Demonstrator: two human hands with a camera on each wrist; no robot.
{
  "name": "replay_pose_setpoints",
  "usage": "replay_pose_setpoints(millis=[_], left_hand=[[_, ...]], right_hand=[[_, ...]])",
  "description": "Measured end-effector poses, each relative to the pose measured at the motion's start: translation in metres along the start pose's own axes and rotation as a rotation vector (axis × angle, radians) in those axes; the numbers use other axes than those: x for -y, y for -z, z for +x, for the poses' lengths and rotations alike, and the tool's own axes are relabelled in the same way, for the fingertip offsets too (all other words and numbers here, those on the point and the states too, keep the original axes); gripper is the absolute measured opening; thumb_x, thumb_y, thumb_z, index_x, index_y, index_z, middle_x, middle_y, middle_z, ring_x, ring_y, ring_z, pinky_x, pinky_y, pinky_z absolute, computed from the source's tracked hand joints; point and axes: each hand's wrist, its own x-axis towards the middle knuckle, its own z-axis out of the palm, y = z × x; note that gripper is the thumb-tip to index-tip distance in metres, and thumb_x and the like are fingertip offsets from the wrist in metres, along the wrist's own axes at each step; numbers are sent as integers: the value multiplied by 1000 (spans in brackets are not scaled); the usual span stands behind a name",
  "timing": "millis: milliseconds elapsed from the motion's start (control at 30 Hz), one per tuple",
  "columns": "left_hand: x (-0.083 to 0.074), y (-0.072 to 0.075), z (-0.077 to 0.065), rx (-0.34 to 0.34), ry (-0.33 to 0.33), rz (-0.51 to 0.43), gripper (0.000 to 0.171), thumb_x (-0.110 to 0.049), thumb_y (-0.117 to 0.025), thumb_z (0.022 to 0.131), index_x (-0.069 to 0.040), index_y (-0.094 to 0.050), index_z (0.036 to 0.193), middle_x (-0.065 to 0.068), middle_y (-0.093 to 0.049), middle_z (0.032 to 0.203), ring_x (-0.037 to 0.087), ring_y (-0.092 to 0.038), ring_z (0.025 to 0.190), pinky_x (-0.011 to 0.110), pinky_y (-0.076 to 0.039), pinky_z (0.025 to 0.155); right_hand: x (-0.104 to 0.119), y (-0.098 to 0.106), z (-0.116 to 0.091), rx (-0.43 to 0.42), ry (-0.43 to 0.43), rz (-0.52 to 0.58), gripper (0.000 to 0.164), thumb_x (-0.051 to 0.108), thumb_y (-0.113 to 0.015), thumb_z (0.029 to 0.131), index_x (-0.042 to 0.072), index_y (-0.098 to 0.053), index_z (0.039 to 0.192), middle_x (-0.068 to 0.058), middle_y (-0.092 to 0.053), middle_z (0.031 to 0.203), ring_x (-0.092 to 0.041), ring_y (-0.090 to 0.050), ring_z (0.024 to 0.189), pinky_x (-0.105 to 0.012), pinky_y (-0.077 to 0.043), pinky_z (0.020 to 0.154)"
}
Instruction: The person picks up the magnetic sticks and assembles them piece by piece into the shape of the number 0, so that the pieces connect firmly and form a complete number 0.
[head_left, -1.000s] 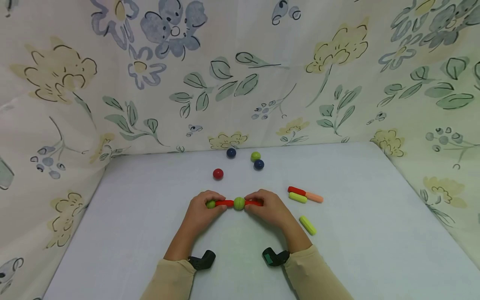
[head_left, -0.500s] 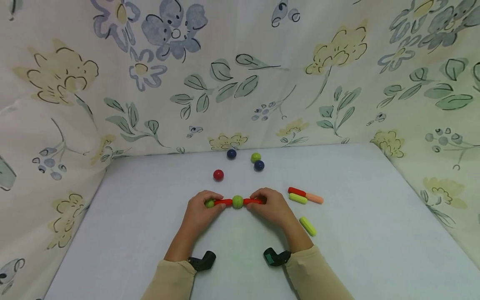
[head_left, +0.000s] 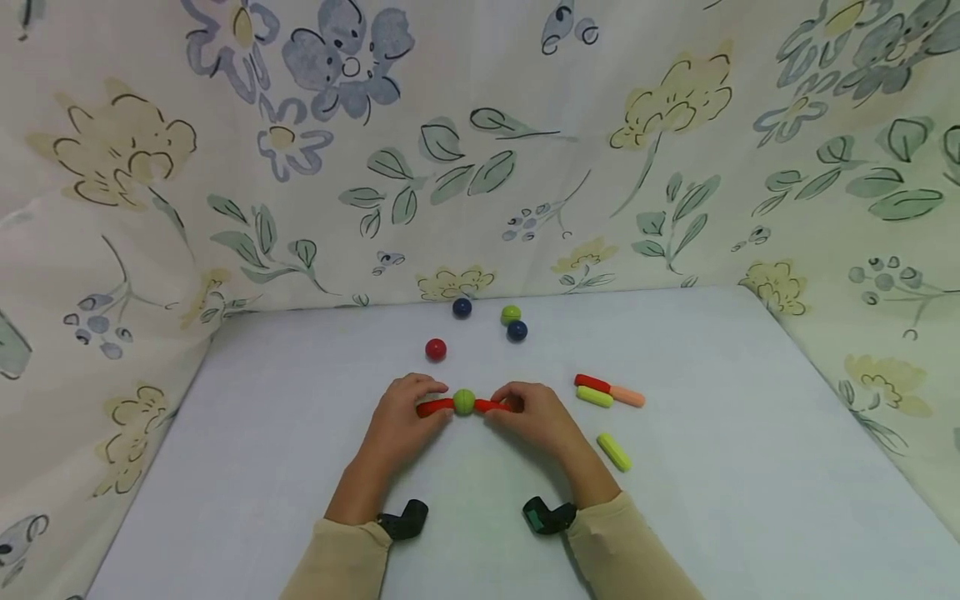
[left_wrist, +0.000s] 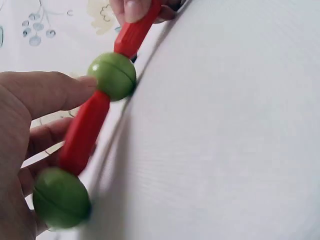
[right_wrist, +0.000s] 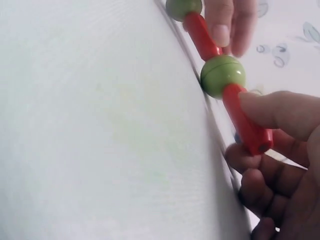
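Note:
A chain of red rods and green balls spans both hands. My right hand (head_left: 536, 412) pinches the right red rod (right_wrist: 240, 110) between thumb and fingers; its free end shows a dark round spot. A green ball (head_left: 463, 402) joins that rod to the left red rod (left_wrist: 85, 132). My left hand (head_left: 405, 417) lies loosely around the left rod, index finger lifted off it in the head view. Its thumb tip touches or nearly touches the middle ball. The chain's end green ball (left_wrist: 61, 197) is blurred in the left wrist view, and the left hand hides it in the head view.
Beyond the hands lie a red ball (head_left: 436, 349), two dark blue balls (head_left: 462, 307) and a green ball (head_left: 511, 313). To the right are a red rod (head_left: 592, 383), an orange rod (head_left: 627, 396) and two yellow-green rods (head_left: 614, 452). Floral cloth (head_left: 450, 242) hangs behind the white table (head_left: 750, 467).
The chain and my right hand have shifted left. My left fingers have loosened from the left rod, and the end ball has slid out of sight behind that hand.

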Motion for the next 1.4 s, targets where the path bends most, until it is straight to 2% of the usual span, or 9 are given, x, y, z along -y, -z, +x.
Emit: replay_pose_setpoints(millis=[133, 267, 467, 633, 967, 1067, 1200, 1267, 1400], left_hand=[[-8, 7, 1, -1, -167, 127, 31, -18, -84, 77, -14, -76, 107, 1, -68, 114, 24, -59, 113, 46, -48, 97], [-16, 10, 1, 84, -241, 205, 32, -15, -83, 78, -12, -75, 109, 3, -68, 121, 24, -59, 119, 43, -48, 100], [-20, 8, -3, 206, -170, 257, 27, -16, -80, 82, -15, -76, 109, 1, -69, 118, 20, -61, 114, 40, -50, 99], [-15, 13, -4, 143, -113, 268, 26, -17, -81, 81, -17, -76, 107, -3, -70, 102, 17, -62, 98, 36, -52, 89], [2, 29, -2, 80, 39, 254, 26, -15, -82, 80, -17, -75, 106, -2, -69, 105, 19, -62, 101, 40, -53, 90], [6, 29, -1, 86, 42, 225, 26, -14, -82, 80, -16, -75, 105, -1, -70, 105, 20, -63, 101, 40, -52, 90], [10, 28, -1, 96, 29, 209, 28, -16, -83, 79, -16, -75, 105, 0, -70, 106, 21, -63, 100, 41, -52, 89], [11, 28, -1, 93, 13, 207, 27, -18, -84, 78, -15, -75, 104, 0, -70, 105, 21, -63, 100, 41, -52, 88], [13, 30, -3, 85, -22, 216, 26, -23, -85, 77, -17, -76, 100, -1, -69, 101, 20, -62, 97, 41, -51, 85]], right_hand=[[8, -1, -1, 81, 60, 14, 24, 22, -74, 86, 21, -72, 110, 4, -64, 92, -17, -54, 86, -32, -47, 75], [13, -5, -2, 139, 126, 31, 27, 19, -73, 86, 17, -73, 113, 4, -67, 95, -15, -55, 84, -30, -47, 75], [17, -15, -3, 135, 173, 78, 23, 26, -75, 87, 22, -73, 110, 8, -69, 90, -12, -58, 81, -27, -48, 73], [20, -19, -3, 111, 126, 113, 21, 30, -72, 90, 24, -72, 109, 7, -68, 88, -14, -59, 83, -30, -49, 77], [30, -18, 18, 122, 39, 134, 31, 34, -68, 92, 22, -66, 121, 2, -67, 104, -18, -59, 94, -32, -50, 81], [39, -22, 32, 82, 66, 120, 39, 30, -68, 93, 23, -61, 131, 0, -62, 127, -20, -60, 102, -36, -51, 87], [52, -25, 53, 91, 186, 74, 53, 13, -62, 95, 21, -48, 145, -2, -34, 159, -29, -57, 119, -48, -47, 100], [57, -27, 63, 139, 245, 45, 57, 5, -58, 95, 17, -44, 149, -3, -23, 163, -33, -49, 132, -53, -39, 108], [65, -30, 74, 219, 266, -69, 56, 0, -53, 94, 12, -45, 148, -5, -23, 163, -30, -29, 147, -56, -23, 117]])
